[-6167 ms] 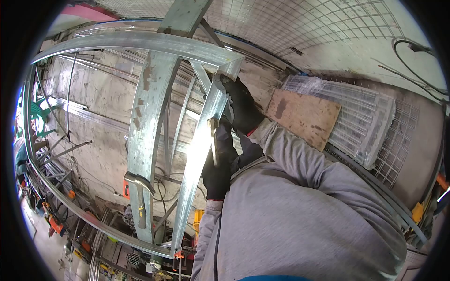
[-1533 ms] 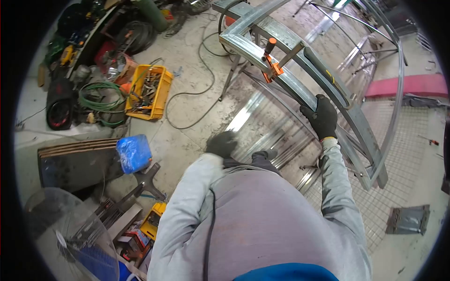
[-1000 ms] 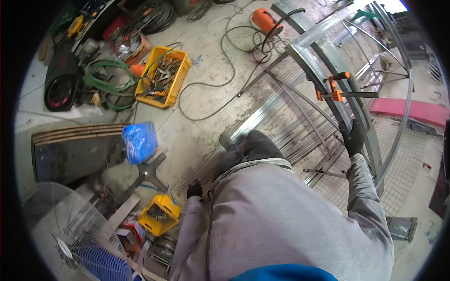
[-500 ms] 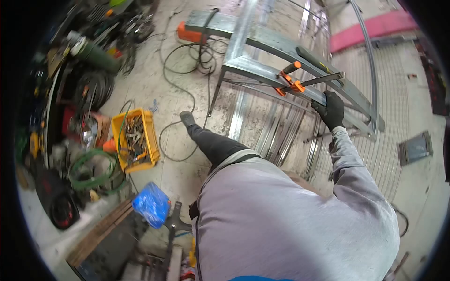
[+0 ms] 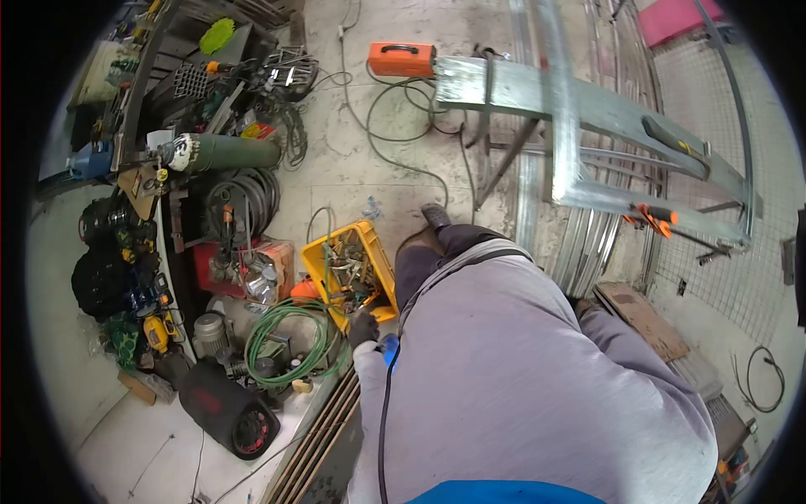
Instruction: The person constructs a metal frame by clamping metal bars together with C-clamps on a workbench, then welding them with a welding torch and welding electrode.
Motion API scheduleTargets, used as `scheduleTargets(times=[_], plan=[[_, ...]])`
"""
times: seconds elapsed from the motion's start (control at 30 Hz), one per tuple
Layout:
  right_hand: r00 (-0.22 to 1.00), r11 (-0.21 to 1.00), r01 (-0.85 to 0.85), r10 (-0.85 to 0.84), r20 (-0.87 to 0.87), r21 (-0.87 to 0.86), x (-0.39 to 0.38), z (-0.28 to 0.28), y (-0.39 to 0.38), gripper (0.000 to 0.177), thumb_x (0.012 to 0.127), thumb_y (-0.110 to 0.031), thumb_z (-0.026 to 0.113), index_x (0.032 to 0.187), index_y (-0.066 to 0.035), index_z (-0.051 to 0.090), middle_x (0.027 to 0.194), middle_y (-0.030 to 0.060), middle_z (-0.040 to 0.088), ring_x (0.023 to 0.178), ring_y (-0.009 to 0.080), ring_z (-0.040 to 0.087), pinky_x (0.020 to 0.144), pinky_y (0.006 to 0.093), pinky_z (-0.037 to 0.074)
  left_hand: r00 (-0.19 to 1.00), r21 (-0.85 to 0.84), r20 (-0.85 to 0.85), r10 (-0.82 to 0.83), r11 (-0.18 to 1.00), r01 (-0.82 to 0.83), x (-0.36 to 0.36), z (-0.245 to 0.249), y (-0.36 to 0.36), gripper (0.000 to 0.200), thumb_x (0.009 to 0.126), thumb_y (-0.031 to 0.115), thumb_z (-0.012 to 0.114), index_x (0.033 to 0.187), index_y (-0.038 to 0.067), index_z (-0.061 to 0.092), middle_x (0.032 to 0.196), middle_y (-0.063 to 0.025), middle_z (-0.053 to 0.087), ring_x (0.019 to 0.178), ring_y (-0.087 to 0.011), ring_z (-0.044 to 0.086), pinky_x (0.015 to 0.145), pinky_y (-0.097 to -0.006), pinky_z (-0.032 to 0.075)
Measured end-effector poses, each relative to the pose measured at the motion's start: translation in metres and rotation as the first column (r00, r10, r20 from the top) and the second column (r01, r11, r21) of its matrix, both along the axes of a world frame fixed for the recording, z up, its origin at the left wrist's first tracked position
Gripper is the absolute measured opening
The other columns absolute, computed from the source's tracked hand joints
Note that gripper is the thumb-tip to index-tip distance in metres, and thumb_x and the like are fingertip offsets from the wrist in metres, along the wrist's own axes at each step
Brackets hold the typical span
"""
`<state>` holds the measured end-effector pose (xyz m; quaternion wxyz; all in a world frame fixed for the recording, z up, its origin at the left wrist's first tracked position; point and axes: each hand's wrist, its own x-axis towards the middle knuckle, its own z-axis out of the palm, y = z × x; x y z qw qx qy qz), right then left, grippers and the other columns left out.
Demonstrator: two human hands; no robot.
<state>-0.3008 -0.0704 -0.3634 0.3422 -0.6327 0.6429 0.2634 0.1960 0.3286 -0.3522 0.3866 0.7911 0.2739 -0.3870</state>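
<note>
1. Metal frame point(image 5: 567, 126): lg., upper R of view, standing over floor w/ long bars beneath. Broad steel beam point(image 5: 504, 88) runs across it.
2. R arm point(image 5: 642, 357): gray sleeve, elbow bent & out to the side, forearm angled back in toward waist; apart fr. frame. Brown board point(image 5: 642, 319) just beyond forearm.
3. L arm point(image 5: 367, 378): gray sleeve, held low & close along torso, forearm pointing fwd., partly hidden by torso.
4. Yellow crate point(image 5: 384, 260): on floor, fwd. of L arm, sits tilted to view; mixed hand tools point(image 5: 357, 269) inside.
5. Green hose point(image 5: 281, 314): coiled, L of crate, nr. its lower corner.
6. Orange case point(image 5: 401, 60): blk. handle on top, at beam's L end.
7. Dark-handled tool point(image 5: 672, 144): yellow mark, lying on beam.
8. Orange clamp point(image 5: 655, 218): on frame's near bar, toward R end.
9. L hand point(image 5: 363, 329): dark glove, at crate's near edge, blue bag point(image 5: 389, 346) just beside. Contact w/ crate unclear; finger spread & any grip can't tell, too sm.
10. R hand point(image 5: 581, 307): only a dark bit past cuff, rest behind torso; wide, narrow or holding, can't tell.
</note>
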Motion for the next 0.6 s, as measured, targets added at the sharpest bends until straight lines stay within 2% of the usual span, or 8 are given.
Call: scheduleTargets(times=[0.17,0.23,0.27,0.33,0.37,0.4,0.5,0.6], plan=[[0.896,0.927,-0.358,0.307,0.32,0.114,0.082,0.005,0.017,0.036,0.102,-0.034,0.061,0.123,-0.006,0.069,0.126,0.0228,0.07,0.106,0.0429,0.069,0.092,0.0487,0.055,0.97,-0.17,0.202,0.137,0.98,-0.103,0.118,0.032,-0.052,0.021,0.099,0.036,0.061,0.088,0.019,0.063,0.073,0.0021,0.061,0.059,-0.0133,0.057,0.052,-0.0311,0.042],[0.691,0.772,-0.631,0.601,0.401,-0.07,0.129,0.008,-0.007,0.032,0.102,-0.033,0.06,0.117,-0.008,0.074,0.121,0.0205,0.073,0.101,0.041,0.072,0.087,0.0473,0.057,0.988,-0.177,0.012,-0.153,0.972,0.152,0.159,0.007,-0.047,0.024,0.099,0.035,0.06,0.096,0.013,0.069,0.09,-0.0049,0.068,0.075,-0.0196,0.067,0.061,-0.0354,0.051],[0.604,0.681,-0.723,0.705,0.37,-0.115,0.155,0.014,-0.02,0.031,0.103,-0.032,0.059,0.114,-0.009,0.076,0.119,0.0193,0.075,0.098,0.0401,0.073,0.085,0.0466,0.059,0.836,-0.106,0.096,-0.541,0.829,0.549,0.173,-0.004,-0.049,0.023,0.098,0.034,0.06,0.098,0.013,0.069,0.093,-0.0088,0.07,0.083,-0.0258,0.068,0.068,-0.0399,0.052],[0.575,0.588,-0.807,0.765,0.29,0.05,0.231,0.059,-0.061,0.032,0.106,-0.029,0.057,0.128,-0.013,0.074,0.135,0.0228,0.069,0.115,0.0405,0.069,0.1,0.043,0.057,0.101,0.325,0.251,-0.963,0.182,0.928,0.2,-0.029,-0.051,0.024,0.098,0.034,0.061,0.104,0.013,0.071,0.1,-0.0166,0.073,0.101,-0.0383,0.071,0.084,-0.0488,0.055],[0.824,0.811,-0.544,0.468,0.319,0.217,0.292,0.123,-0.079,0.033,0.107,-0.03,0.059,0.129,-0.011,0.073,0.133,0.0222,0.07,0.115,0.0381,0.07,0.099,0.0415,0.057,-0.027,0.374,0.242,-0.97,0.067,0.925,0.216,-0.043,-0.049,0.024,0.098,0.034,0.061,0.104,0.013,0.071,0.1,-0.0168,0.072,0.101,-0.0386,0.071,0.083,-0.0492,0.054],[0.952,0.925,-0.194,0.097,0.291,0.326,0.355,0.189,-0.096,0.034,0.108,-0.032,0.06,0.13,-0.009,0.073,0.132,0.0215,0.072,0.114,0.0357,0.072,0.098,0.04,0.057,0.025,0.314,0.194,-0.981,0.086,0.946,0.234,-0.052,-0.048,0.025,0.098,0.035,0.061,0.103,0.013,0.07,0.1,-0.0171,0.072,0.1,-0.0389,0.071,0.083,-0.0495,0.054],[0.683,0.962,0.008,-0.206,0.701,0.274,0.434,0.255,-0.125,0.042,0.105,-0.033,0.068,0.134,-0.002,0.07,0.129,0.0139,0.074,0.114,0.0222,0.071,0.096,0.0371,0.056,0.147,0.181,0.073,-0.986,0.158,0.971,0.31,-0.072,-0.048,0.026,0.098,0.036,0.059,0.102,0.013,0.07,0.099,-0.0179,0.072,0.099,-0.0399,0.07,0.082,-0.0506,0.054],[0.438,0.968,0.239,-0.033,0.898,-0.081,0.502,0.301,-0.158,0.044,0.106,-0.032,0.067,0.136,-0.001,0.068,0.13,0.011,0.074,0.113,0.0184,0.07,0.095,0.0372,0.056,0.189,0.127,0.113,-0.975,0.203,0.971,0.401,-0.092,-0.076,0.027,0.099,0.038,0.058,0.101,0.013,0.069,0.098,-0.0186,0.071,0.099,-0.0408,0.07,0.081,-0.0518,0.054]])
